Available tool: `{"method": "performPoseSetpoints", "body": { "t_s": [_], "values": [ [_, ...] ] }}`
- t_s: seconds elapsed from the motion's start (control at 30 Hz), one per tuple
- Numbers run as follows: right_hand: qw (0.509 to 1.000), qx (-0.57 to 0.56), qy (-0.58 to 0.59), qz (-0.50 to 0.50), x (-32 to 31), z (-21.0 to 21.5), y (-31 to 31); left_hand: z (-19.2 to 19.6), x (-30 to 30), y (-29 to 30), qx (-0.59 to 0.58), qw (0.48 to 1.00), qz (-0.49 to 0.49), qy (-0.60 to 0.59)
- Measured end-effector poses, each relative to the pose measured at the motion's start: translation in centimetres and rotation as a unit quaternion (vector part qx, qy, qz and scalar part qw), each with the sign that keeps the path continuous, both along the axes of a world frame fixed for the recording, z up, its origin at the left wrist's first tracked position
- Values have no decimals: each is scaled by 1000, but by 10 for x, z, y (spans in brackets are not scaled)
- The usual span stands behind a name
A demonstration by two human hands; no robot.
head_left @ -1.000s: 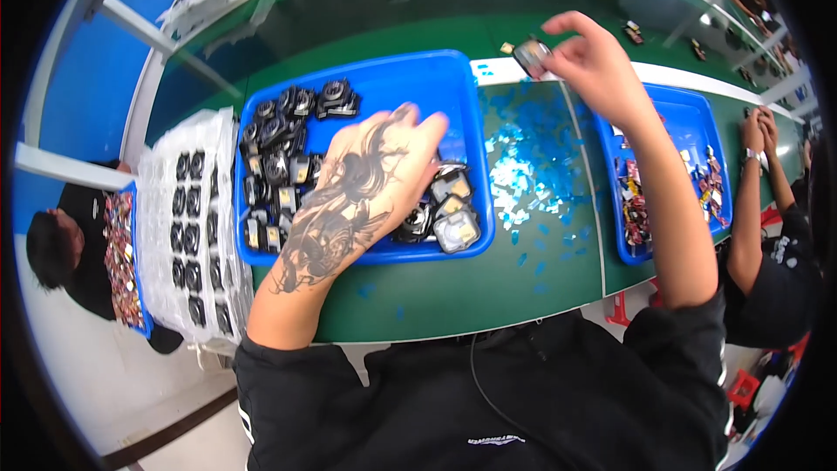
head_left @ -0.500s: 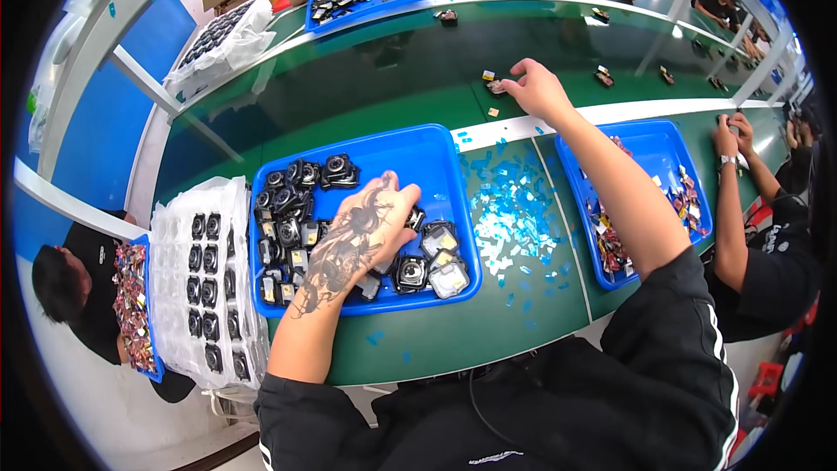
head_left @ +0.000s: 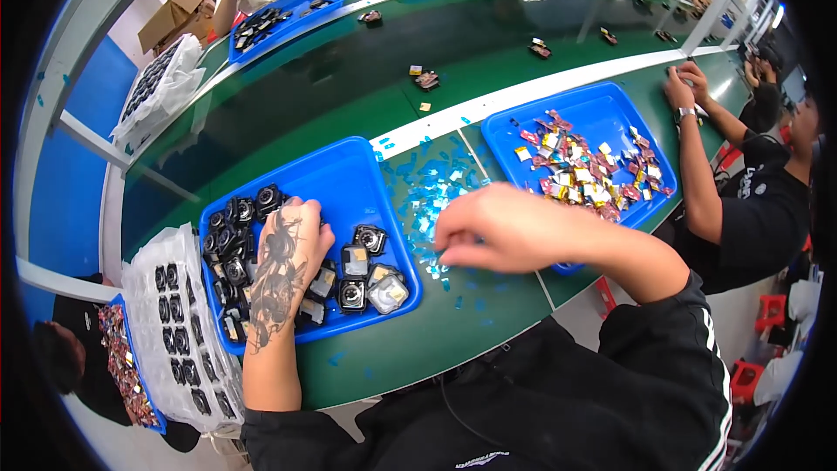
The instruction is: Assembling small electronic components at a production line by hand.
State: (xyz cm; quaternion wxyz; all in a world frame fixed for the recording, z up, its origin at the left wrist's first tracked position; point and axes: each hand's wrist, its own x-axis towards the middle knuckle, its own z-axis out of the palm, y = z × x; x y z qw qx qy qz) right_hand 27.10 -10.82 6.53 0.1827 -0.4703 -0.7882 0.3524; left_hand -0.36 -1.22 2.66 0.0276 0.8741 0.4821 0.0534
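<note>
My left hand [head_left: 289, 257], tattooed on its back, is over the left blue tray [head_left: 336, 170], among black watch-like cases [head_left: 234, 270]. Its fingers are curled together; whatever they grip is hidden beneath. To its right in the tray lie several cases, some with a pale grey face [head_left: 387, 293]. My right hand [head_left: 497, 227] hovers above the near table, blurred by motion, fingers bent downward; I cannot tell whether it holds anything. Below and beside it are scattered small blue film pieces [head_left: 423, 201]. A small brownish part [head_left: 427, 80] sits on the green belt beyond.
A right blue tray [head_left: 499, 126] holds many small wrapped parts [head_left: 580, 170]. White plastic trays [head_left: 144, 275] with black cases stand at the left. A white rail [head_left: 471, 113] edges the belt [head_left: 349, 87]. Co-workers sit to the right, left and across.
My right hand has come back from the brownish part on the belt to the near table. My left hand's fingers have drawn together in the tray. The whole view has turned rightward.
</note>
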Motion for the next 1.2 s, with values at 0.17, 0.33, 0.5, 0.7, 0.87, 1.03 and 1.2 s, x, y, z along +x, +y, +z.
{"method": "performPoseSetpoints", "body": {
  "t_s": [0.17, 0.33, 0.5, 0.7, 0.87, 1.03, 1.2],
  "values": [
    [952, 67, -168, -247, 94, -11, 18, -10, -18, 4, 48, 996, -35, -71],
    [911, 116, -209, -336, 124, -45, 40, 7, 17, -3, -162, 914, -12, -371],
    [888, 158, -290, -320, 106, -58, 54, 17, 37, -25, -469, 600, 13, -648],
    [905, 174, 7, -389, 94, -34, 30, 24, 38, -35, -559, 484, 48, -672],
    [898, 63, 303, -312, 26, -15, -12, 12, 39, -40, -529, 520, 42, -669],
    [902, 42, 328, -277, -7, -16, -28, 12, 45, -39, -467, 565, 76, -676],
    [899, 49, 346, -264, -21, -21, -26, 16, 45, -45, -542, 544, 57, -638]
  ]
}}
